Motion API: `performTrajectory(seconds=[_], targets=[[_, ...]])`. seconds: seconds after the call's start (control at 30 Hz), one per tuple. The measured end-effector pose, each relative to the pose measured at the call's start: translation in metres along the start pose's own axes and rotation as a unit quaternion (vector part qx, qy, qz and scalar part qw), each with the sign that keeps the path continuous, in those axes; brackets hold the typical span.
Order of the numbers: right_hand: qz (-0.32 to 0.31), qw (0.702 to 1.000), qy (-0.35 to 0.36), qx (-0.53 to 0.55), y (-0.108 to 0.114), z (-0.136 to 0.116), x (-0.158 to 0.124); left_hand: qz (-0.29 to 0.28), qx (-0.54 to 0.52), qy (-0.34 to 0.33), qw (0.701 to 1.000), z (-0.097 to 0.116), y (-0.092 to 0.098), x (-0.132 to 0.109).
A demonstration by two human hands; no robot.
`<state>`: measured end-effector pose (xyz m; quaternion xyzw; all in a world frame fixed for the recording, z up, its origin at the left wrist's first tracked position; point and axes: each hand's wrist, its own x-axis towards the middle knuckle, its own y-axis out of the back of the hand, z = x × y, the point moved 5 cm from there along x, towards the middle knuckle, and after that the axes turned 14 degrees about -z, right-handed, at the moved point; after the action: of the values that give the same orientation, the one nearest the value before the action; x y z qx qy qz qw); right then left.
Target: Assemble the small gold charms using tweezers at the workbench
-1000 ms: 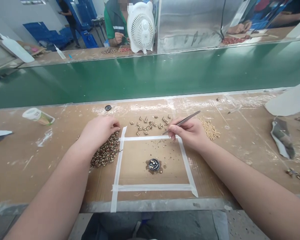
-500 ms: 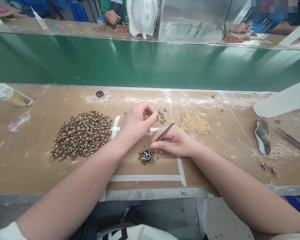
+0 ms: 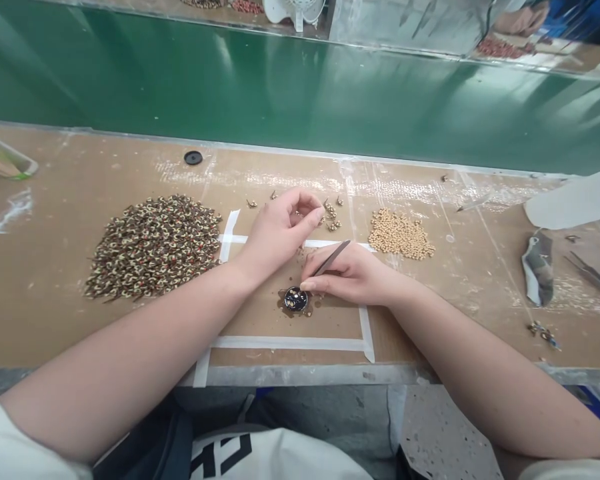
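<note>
The right hand [image 3: 345, 277] is curled closed around slim steel tweezers [image 3: 334, 258], their tips hidden under the fingers. Its fingertips rest just beside a small round black disc [image 3: 295, 299] dotted with gold specks, which sits on a brownish stain inside a square of white tape [image 3: 290, 343]. The left hand [image 3: 280, 230] hovers just above the tape's far edge with its fingertips pinched together; whether they grip anything is too small to tell. Just beyond lie scattered small gold pieces [image 3: 331, 217] on the tan counter [image 3: 55, 167]. A heap of brown, cream and red beads [image 3: 153, 247] spreads to the left, and a heap of pale tan beads [image 3: 401, 235] lies to the right. Farther off runs a green conveyor belt [image 3: 280, 87].
</note>
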<state>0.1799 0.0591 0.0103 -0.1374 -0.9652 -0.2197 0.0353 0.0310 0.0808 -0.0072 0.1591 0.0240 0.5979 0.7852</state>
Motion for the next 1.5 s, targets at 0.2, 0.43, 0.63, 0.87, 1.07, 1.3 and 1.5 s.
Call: performTrajectory(seconds=[0.2,0.43,0.63,0.87,1.07,1.3,1.5], targets=[[0.025,0.999,0.018,0.018,0.004,-0.001,-0.001,-0.011,-0.036,-0.001,0.999,0.002,-0.002,0.0],[0.033,0.999,0.03,-0.005,0.007,-0.001,-0.004,-0.035,-0.072,0.031,0.996,0.0,-0.005,0.0],[0.017,0.999,0.038,-0.019,0.005,0.0,-0.004,-0.042,-0.068,0.034,0.996,-0.005,-0.006,0.001],[0.118,0.993,0.0,0.031,0.022,0.007,-0.014,-0.047,-0.084,0.024,0.995,-0.001,-0.006,0.001],[0.161,0.984,0.034,0.062,0.029,0.007,-0.017,-0.053,-0.076,0.025,0.995,-0.001,-0.005,0.0],[0.011,0.999,0.043,0.011,0.012,0.002,-0.006,-0.042,-0.063,0.025,0.997,0.0,-0.005,0.001],[-0.021,0.999,0.032,0.035,0.005,0.006,-0.004,-0.031,-0.06,0.022,0.997,0.0,-0.004,0.004]])
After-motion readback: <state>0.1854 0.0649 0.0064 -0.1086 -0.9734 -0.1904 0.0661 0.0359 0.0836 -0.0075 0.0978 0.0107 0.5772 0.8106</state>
